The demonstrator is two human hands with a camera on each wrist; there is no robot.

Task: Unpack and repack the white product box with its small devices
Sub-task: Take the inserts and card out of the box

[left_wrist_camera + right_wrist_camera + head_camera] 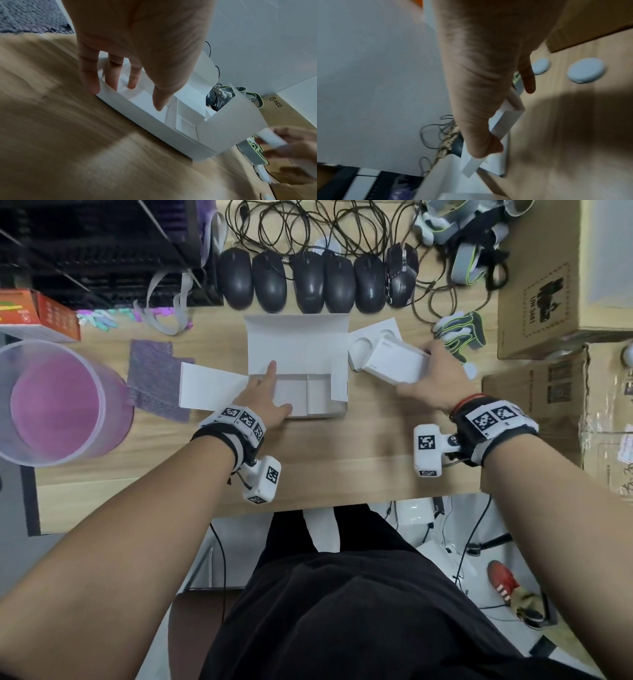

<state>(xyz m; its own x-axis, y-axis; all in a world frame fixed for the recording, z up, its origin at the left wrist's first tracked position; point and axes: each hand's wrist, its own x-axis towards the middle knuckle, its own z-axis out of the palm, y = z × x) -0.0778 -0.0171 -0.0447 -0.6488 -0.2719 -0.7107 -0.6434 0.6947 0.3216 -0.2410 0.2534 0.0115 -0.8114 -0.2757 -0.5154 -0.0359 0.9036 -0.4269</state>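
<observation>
Desk (342,460) edge near open box (298,350)

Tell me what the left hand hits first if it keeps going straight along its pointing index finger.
Likely the raised lid flap of the white product box: the left hand points its index finger at it. Whether the fingertip already touches is unclear.
</observation>
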